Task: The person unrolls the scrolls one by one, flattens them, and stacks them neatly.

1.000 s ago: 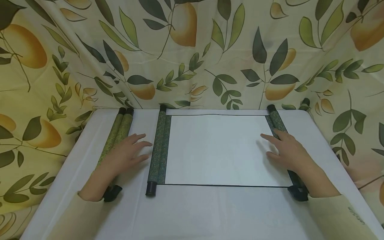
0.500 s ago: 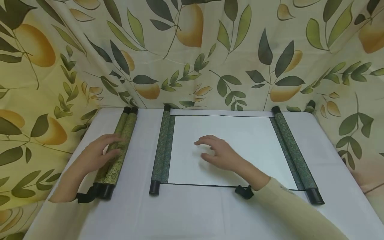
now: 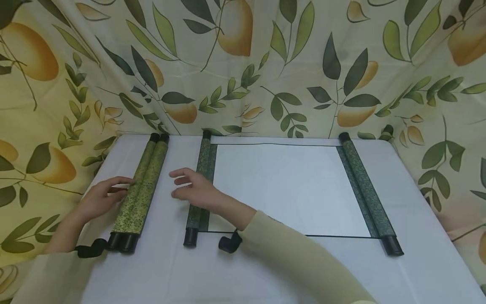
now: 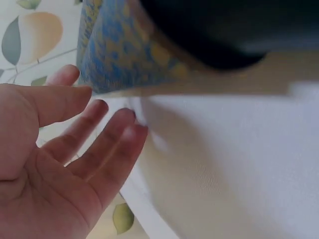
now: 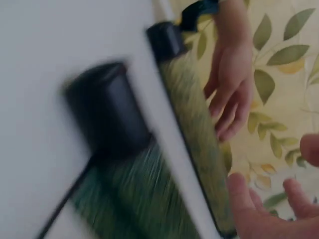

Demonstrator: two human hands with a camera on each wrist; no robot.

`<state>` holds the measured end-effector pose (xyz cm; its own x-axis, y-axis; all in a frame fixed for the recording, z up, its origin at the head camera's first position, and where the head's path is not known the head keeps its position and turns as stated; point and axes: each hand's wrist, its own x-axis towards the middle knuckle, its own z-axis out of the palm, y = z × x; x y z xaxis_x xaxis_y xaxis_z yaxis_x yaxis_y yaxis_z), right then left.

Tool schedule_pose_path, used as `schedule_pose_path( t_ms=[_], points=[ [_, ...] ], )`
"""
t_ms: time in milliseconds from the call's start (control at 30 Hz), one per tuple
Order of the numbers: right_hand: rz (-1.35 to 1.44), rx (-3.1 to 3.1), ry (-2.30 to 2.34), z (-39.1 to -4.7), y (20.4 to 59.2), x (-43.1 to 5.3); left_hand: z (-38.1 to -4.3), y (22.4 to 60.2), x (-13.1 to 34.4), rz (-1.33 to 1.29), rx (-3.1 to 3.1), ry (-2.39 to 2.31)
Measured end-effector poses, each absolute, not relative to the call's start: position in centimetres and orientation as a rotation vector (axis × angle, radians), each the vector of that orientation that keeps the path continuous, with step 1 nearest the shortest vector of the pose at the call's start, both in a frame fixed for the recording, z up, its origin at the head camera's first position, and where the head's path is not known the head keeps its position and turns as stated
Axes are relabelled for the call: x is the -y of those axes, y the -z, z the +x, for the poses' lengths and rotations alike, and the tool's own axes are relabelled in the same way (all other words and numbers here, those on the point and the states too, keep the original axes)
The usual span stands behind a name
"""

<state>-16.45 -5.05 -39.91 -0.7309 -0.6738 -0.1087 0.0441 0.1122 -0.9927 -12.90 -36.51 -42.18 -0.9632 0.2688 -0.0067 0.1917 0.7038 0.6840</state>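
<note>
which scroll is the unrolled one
The dark green scroll: its two rollers lie apart, with a white sheet spread between them. The yellow-green rollers near the left hand lie side by side with no sheet showing.

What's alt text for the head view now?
The left hand is beside two rolled yellow-green scrolls on a white table; the right hand is over the left roller of an unrolled white scroll. Leaf-and-fruit patterned fabric fills the background.

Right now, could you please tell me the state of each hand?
Left hand: open, holding nothing, at the yellow-green rolls; contact is unclear.
Right hand: open, holding nothing, over the left dark green roller.
</note>
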Motion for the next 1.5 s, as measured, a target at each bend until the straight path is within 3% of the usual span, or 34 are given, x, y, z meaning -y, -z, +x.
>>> schedule_pose_path(
  t_ms=[200,567,1000,1300,1500],
  points=[
    [-0.323,-1.581,1.745,-16.0,39.8,9.3,-13.1,42.4,37.2,0.414,-2.582,-1.278],
    [-0.107,-1.398,1.758,-15.9,41.6,13.0,-13.2,42.2,37.5,0.240,-2.301,-1.400],
    [-0.259,-1.751,1.787,-15.9,42.6,13.4,-12.8,42.0,35.0,0.247,-2.039,-1.593],
    [-0.523,-1.885,1.722,-16.8,41.5,9.7,-13.2,41.3,31.4,0.384,-2.222,-1.617],
    [-0.653,-1.839,1.769,-16.2,38.7,6.2,-13.4,39.7,28.3,0.401,-2.332,-1.639]
  ],
)
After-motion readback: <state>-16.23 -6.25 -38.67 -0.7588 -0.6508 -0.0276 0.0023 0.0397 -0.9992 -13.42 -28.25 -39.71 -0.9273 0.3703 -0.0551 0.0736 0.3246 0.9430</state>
